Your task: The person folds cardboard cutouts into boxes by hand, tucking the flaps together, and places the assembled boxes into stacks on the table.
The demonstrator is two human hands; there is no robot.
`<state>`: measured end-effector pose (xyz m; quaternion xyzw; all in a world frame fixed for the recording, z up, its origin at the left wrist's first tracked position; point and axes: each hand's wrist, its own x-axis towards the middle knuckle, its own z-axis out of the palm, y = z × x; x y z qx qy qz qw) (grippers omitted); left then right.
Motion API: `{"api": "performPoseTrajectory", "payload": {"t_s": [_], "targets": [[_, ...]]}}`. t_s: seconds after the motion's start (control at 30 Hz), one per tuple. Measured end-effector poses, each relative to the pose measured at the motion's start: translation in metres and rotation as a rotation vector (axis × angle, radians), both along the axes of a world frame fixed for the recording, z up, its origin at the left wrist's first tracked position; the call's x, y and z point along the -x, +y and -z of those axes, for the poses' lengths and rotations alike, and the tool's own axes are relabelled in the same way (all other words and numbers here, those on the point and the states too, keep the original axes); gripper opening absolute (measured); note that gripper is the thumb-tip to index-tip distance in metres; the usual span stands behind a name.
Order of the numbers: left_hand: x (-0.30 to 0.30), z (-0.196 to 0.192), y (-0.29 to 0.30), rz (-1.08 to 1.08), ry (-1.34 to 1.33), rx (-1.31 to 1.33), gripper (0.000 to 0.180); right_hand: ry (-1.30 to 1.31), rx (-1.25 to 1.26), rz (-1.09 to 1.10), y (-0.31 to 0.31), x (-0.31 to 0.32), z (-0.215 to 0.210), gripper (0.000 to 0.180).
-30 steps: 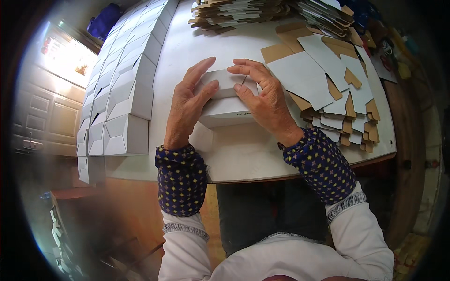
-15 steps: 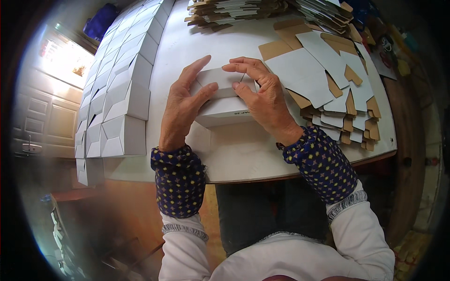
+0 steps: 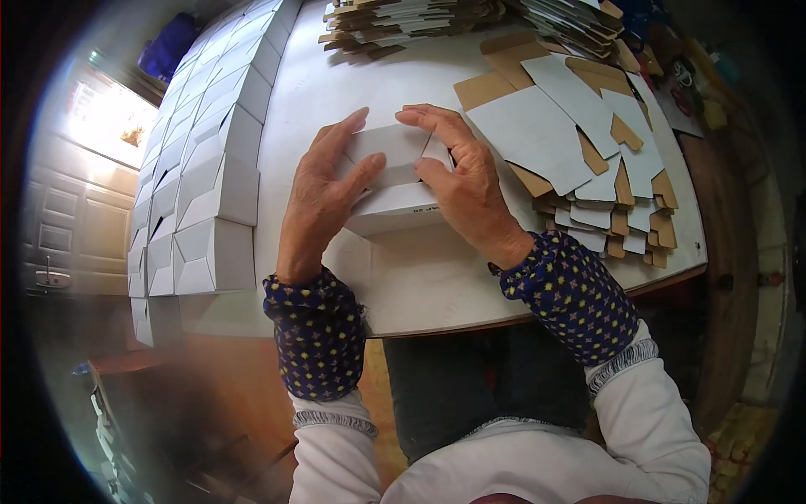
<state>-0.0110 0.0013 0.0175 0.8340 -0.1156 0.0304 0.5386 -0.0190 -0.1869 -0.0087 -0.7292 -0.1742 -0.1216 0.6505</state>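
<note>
Near the middle of the white tabletop [image 3: 437,286], toward its near edge, sits a small white cardboard box [image 3: 388,181], half-assembled, w/ both hands pressed on it. Left hand [image 3: 323,202] lies over the box's left side, fingers spread apart, flat along the top panel, thumb down the near face. Right hand [image 3: 462,185] covers the right end, fingers curled together, tips pushing at what looks like the end flap; can't tell if the flap is tucked in yet. Neither hand lifts the box, it rests on the table.

To do this fold well, I'd judge: keep the left palm steady so the panel stays square, press the flap along its crease rather than mid-panel, don't crush the corner.

Just right of the right hand is a fanned pile of flat die-cut blanks [image 3: 579,143], white faces w/ brown kraft backs showing at the tabs. Far side of the table has more flat blanks in stacks [image 3: 403,21]. Along the left edge runs a long row of finished white folded boxes [image 3: 210,168], stacked from near to far. Both forearms wear dark blue sleeve covers w/ yellow dots [image 3: 319,336] over white sleeves.
</note>
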Motion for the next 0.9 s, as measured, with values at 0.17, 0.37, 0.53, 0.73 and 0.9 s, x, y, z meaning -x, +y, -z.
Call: {"api": "performPoseTrajectory", "payload": {"t_s": [0.17, 0.37, 0.53, 0.73, 0.9], "targets": [[-0.001, 0.005, -0.001, -0.042, 0.039, 0.097, 0.061, -0.020, -0.045, 0.013, -0.001, 0.001, -0.003, 0.055], [-0.003, 0.005, -0.001, -0.004, -0.001, 0.083, 0.062, -0.234, 0.211, 0.152, 0.003, 0.024, -0.004, 0.054], [0.001, 0.002, -0.001, -0.002, 0.026, 0.082, 0.061, -0.545, 0.599, 0.187, -0.011, 0.043, 0.012, 0.037], [0.000, 0.002, -0.003, 0.015, 0.089, 0.127, 0.059, -0.705, 0.661, 0.230, -0.011, 0.043, 0.021, 0.027], [0.000, 0.001, -0.002, -0.006, 0.092, 0.072, 0.056, -0.658, 0.622, 0.244, -0.005, 0.044, 0.017, 0.027]]}}
